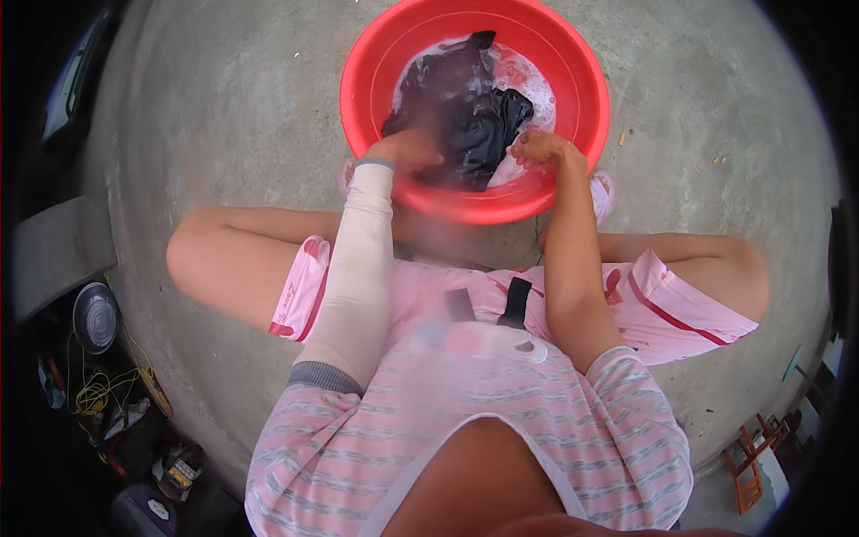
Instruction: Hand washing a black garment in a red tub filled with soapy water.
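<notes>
A round red plastic basin [582, 94] stands on the floor before me, with sudsy water [540, 87] in it. Wet black cloth [473, 144] lies bunched in the suds, and part of it rests against the near wall. My left hand [411, 149] reaches over the near left rim to the black cloth; a blur hides its grip. On the right, my right hand [540, 146] is inside the rim, fingers curled on the edge of a pale pink cloth [508, 171]. That cloth lies partly under the black one.
Grey concrete floor [221, 148] surrounds the basin, with small scraps [719, 160] on the right. At far left are a round metal pan or lid [95, 317] and a tangled yellow cord [100, 396]. An orange-brown chair [746, 470] stands at lower right.
</notes>
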A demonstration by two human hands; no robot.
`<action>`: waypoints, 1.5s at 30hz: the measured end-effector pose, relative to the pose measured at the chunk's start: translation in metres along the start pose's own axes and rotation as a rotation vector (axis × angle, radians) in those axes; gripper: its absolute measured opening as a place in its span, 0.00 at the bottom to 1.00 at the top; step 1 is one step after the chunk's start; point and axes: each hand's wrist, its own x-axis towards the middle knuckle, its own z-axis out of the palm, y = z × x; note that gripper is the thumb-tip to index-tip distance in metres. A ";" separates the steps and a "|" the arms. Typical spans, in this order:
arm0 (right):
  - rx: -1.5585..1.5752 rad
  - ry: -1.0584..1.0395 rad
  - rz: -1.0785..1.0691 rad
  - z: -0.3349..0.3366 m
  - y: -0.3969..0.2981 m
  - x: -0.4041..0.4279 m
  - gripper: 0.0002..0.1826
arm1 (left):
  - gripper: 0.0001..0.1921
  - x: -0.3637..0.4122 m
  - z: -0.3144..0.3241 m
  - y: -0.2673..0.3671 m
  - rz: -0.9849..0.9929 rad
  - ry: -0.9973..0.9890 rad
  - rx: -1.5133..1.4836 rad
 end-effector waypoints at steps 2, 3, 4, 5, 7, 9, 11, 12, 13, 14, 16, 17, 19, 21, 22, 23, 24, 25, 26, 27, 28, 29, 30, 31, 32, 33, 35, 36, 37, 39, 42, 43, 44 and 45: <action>0.097 0.078 -0.072 0.008 0.022 0.025 0.14 | 0.16 0.019 -0.009 -0.005 0.014 0.118 0.008; 0.249 0.300 -0.111 0.011 0.030 0.039 0.14 | 0.16 0.028 -0.011 -0.006 0.014 0.225 0.001; 0.396 0.509 -0.174 0.010 0.015 0.045 0.14 | 0.16 0.033 -0.013 -0.017 0.042 0.385 -0.065; 0.630 0.560 -0.205 0.021 0.003 0.045 0.17 | 0.16 0.038 -0.008 -0.025 0.042 0.404 -0.060; 0.429 0.736 0.071 0.034 0.017 0.068 0.22 | 0.20 0.055 0.014 -0.012 0.270 0.735 -0.248; 0.221 1.055 0.101 0.059 -0.011 0.075 0.28 | 0.21 0.068 0.030 -0.039 0.244 0.773 -0.181; 0.260 1.170 0.156 0.061 0.003 0.077 0.29 | 0.18 0.068 0.040 -0.013 0.243 0.824 -0.115; 0.555 1.005 0.126 0.059 0.027 0.087 0.26 | 0.18 0.074 0.038 -0.006 0.275 0.818 -0.110; 0.828 0.784 0.059 0.055 0.016 0.081 0.22 | 0.15 0.073 0.035 -0.018 0.316 0.767 -0.278; 1.073 0.258 0.065 0.039 0.015 0.070 0.15 | 0.12 0.073 0.031 -0.030 0.359 0.710 -0.446; 1.133 0.280 -0.080 0.030 0.000 0.050 0.13 | 0.10 0.070 0.018 -0.035 0.376 0.586 -0.645; 1.199 0.298 -0.216 0.025 -0.007 0.042 0.11 | 0.08 0.068 0.015 -0.036 0.387 0.441 -0.837; 1.107 0.352 -0.261 0.009 -0.022 0.018 0.07 | 0.07 0.053 0.011 -0.016 0.349 0.316 -0.994; 0.946 0.248 -0.524 0.002 -0.039 0.005 0.05 | 0.14 0.056 0.010 -0.017 0.215 0.157 -1.440; 0.881 0.209 -0.504 0.000 -0.048 -0.004 0.06 | 0.16 0.057 0.007 -0.020 0.171 0.218 -1.437; 0.880 0.212 -0.502 0.003 -0.053 -0.003 0.06 | 0.16 0.057 0.009 -0.023 0.172 0.214 -1.438; 0.855 0.248 -0.579 0.003 -0.053 -0.003 0.07 | 0.16 0.051 0.010 -0.014 0.295 0.230 -1.335; 0.826 0.276 -0.657 0.003 -0.055 -0.004 0.09 | 0.16 0.043 0.009 -0.007 0.413 0.250 -1.234; 0.810 0.343 -0.693 0.003 -0.056 -0.006 0.13 | 0.19 0.034 0.003 -0.004 0.499 0.163 -1.181; 0.807 0.346 -0.693 0.001 -0.057 -0.008 0.13 | 0.17 0.025 -0.003 -0.001 0.532 0.162 -1.271; 0.785 0.344 -0.690 -0.002 -0.059 -0.010 0.13 | 0.17 0.023 -0.009 -0.006 0.577 0.191 -1.270; 0.762 0.340 -0.687 -0.005 -0.061 -0.012 0.14 | 0.17 0.022 -0.014 -0.009 0.622 0.221 -1.268; 0.687 0.332 -0.685 -0.011 -0.060 -0.016 0.15 | 0.17 0.019 -0.017 -0.005 0.625 0.225 -1.270; 0.683 0.328 -0.688 -0.013 -0.057 -0.016 0.15 | 0.16 0.016 -0.020 0.000 0.608 0.381 -1.102; 0.635 0.385 -0.686 -0.015 -0.054 -0.016 0.14 | 0.15 0.013 -0.022 0.005 0.585 0.531 -0.931; 0.587 0.441 -0.685 -0.017 -0.053 -0.015 0.14 | 0.15 0.007 -0.022 0.015 0.587 0.539 -0.932; 0.510 0.485 -0.648 -0.020 -0.065 -0.028 0.12 | 0.15 -0.001 -0.018 0.034 0.678 0.582 -1.189; 0.400 0.562 -0.664 -0.021 -0.071 -0.035 0.11 | 0.13 -0.003 -0.017 0.037 0.702 0.599 -1.125; 0.289 0.637 -0.678 -0.020 -0.077 -0.041 0.10 | 0.13 -0.004 -0.018 0.032 0.700 0.611 -1.128; 0.223 0.683 -0.731 -0.020 -0.082 -0.047 0.10 | 0.10 -0.005 -0.024 0.025 0.723 0.555 -0.797; 0.294 0.628 -0.716 -0.026 -0.085 -0.053 0.10 | 0.05 -0.014 -0.032 0.022 0.733 0.720 -0.775; 0.425 0.517 -0.652 -0.027 -0.086 -0.054 0.11 | 0.05 -0.018 -0.035 0.019 0.712 0.767 -0.733; 0.425 0.516 -0.654 -0.027 -0.089 -0.055 0.11 | 0.04 -0.012 -0.037 0.013 0.763 0.813 -0.649; 0.389 0.534 -0.603 -0.025 -0.092 -0.054 0.11 | 0.04 -0.012 -0.036 0.013 0.763 0.812 -0.647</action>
